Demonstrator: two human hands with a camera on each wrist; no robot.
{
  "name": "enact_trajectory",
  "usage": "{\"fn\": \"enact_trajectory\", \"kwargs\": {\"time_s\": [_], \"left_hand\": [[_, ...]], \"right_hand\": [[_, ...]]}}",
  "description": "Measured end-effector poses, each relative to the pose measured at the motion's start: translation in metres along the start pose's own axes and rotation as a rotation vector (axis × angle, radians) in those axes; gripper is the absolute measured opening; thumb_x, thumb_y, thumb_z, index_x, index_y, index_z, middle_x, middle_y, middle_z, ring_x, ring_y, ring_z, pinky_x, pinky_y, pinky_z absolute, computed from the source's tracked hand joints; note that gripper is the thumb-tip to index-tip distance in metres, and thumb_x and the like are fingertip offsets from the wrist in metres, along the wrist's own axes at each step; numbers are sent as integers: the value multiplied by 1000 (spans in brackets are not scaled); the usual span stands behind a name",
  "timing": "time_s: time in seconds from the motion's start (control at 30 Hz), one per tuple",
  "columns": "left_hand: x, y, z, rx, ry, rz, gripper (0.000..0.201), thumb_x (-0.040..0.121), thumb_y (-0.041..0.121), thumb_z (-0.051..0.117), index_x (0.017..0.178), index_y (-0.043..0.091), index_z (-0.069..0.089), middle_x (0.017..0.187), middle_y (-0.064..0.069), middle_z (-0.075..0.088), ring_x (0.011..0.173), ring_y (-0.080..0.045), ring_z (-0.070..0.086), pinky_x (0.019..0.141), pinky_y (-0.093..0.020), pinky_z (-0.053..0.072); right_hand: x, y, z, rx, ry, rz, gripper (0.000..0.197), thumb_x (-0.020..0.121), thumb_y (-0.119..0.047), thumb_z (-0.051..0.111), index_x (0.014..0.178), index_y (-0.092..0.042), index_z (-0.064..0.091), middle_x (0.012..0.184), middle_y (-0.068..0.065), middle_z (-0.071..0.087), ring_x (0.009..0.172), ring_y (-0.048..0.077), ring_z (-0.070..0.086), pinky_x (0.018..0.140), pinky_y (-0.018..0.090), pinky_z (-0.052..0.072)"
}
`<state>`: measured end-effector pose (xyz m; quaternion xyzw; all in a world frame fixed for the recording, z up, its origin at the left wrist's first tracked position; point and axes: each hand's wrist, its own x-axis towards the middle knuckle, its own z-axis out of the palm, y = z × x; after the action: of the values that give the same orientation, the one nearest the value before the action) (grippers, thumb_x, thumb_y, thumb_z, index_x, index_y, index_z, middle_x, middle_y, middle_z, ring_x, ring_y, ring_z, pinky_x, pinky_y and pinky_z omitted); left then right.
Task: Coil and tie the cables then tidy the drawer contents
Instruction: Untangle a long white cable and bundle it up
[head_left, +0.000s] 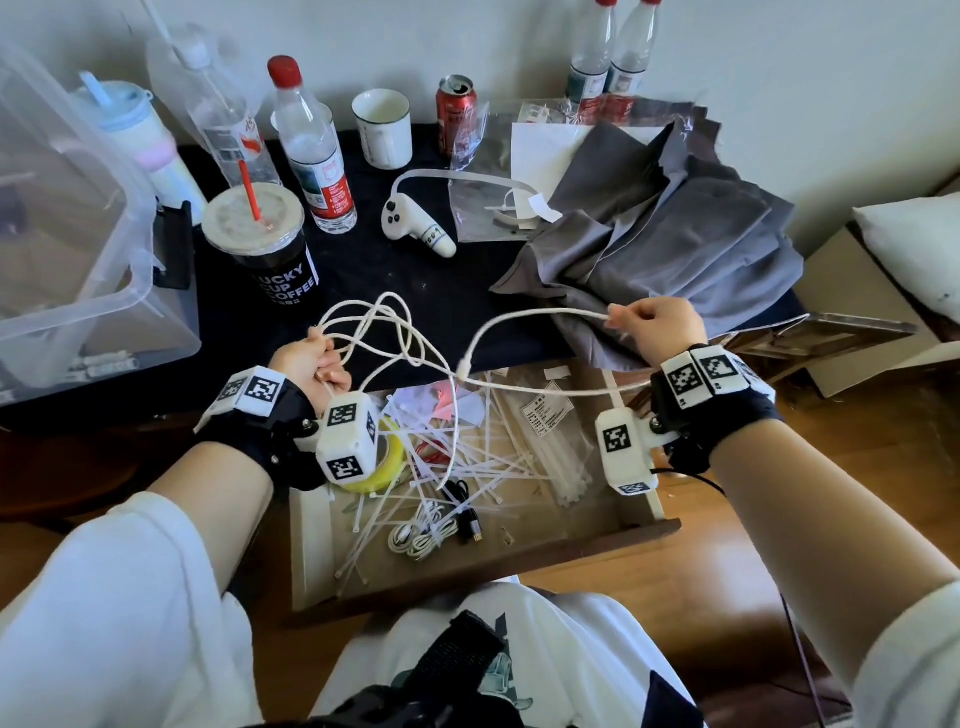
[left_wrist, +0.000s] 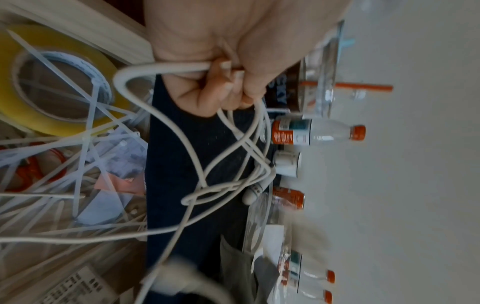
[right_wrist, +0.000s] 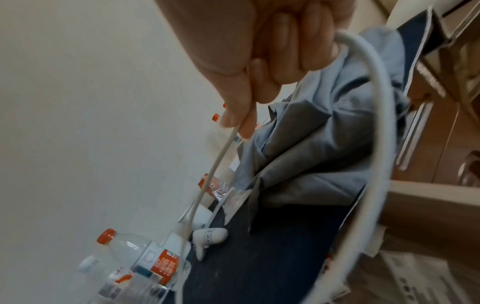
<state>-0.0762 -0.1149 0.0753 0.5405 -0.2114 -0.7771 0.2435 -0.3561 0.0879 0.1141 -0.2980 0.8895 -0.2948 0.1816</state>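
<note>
Four plastic bottles (head_left: 314, 150) stand from eleven to one o'clock, beside one coffee cup (head_left: 262, 244), one mug (head_left: 383, 127) and one soda can (head_left: 456, 111). One tape roll (head_left: 387, 467) lies at six.

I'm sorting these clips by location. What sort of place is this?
Probably a bedroom or dorm room: a pillow at the right edge, a crumpled grey garment on the dark-covered desk, and drink bottles along the wall.

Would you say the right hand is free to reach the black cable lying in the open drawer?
Probably not yet: the right hand pinches the white cable. The black cable lies uncovered in the drawer, so the way is open once it lets go.
</note>
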Motion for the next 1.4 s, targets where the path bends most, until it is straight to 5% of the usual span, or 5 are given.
{"fn": "enact_trajectory", "kwargs": {"time_s": [0.17,0.33,0.77,0.97,1.4], "left_hand": [[-13,-1,13,3,-165,27,42,103,37,23,68,17,33,29,8,28,21,-6,25,30,-8,22],[-33,-1,38,33,-287,10,42,103,38,24,68,16,35,34,8,29,26,-4,25,35,-8,23],[-60,-9,65,125,-486,-38,36,102,32,32,75,12,45,48,6,35,39,-4,30,42,-12,35],[-69,-14,72,177,-559,-42,31,99,31,38,87,8,55,58,2,45,46,-6,43,53,-15,46],[-52,-23,65,497,-436,195,10,93,23,54,85,25,59,70,12,57,67,-5,50,68,-23,39]], "right_hand": [[-9,-3,13,-42,-262,-7,25,85,-37,64,64,-24,66,48,-7,52,47,6,45,52,19,35],[-18,-16,39,-81,-335,-163,13,80,-20,70,92,-20,74,83,-7,67,83,7,61,83,20,45],[-39,-78,60,285,-383,-322,18,85,-20,67,102,-18,63,71,3,60,58,10,56,62,17,48],[-32,-79,61,116,-392,-327,25,83,-16,68,63,-23,55,56,-9,47,54,5,43,61,20,40],[-34,-92,34,1175,-500,-140,19,98,2,35,85,-8,44,72,6,70,65,18,69,71,33,57]]}}
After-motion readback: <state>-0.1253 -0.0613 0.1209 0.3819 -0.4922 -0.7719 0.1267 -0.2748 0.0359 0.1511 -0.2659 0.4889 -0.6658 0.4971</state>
